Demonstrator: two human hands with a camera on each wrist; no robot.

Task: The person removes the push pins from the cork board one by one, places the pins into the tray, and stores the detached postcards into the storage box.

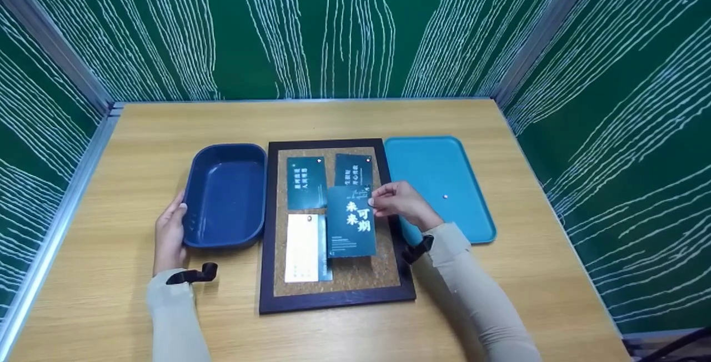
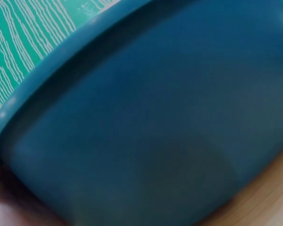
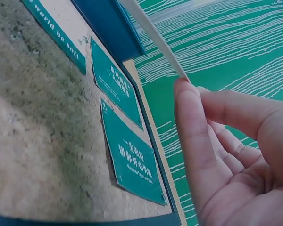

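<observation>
- Under both your left hand (image 1: 170, 234) and your right hand (image 1: 404, 205), a light wood-grain tabletop (image 1: 316, 120).
- Beyond both hands, a green back panel (image 1: 244, 29) with wavy white lines.
- Out to your left hand's left, a matching left panel (image 1: 41, 123), with a metal rail (image 1: 61, 223) by the table edge.
- Well right of your right hand, a similar right panel (image 1: 627, 145).
- Ahead of your hands, two slanting corner posts (image 1: 547, 29), one each side.

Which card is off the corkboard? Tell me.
The green card pinched in the right hand, with the largest characters; the other three lie on the corkboard.
</observation>
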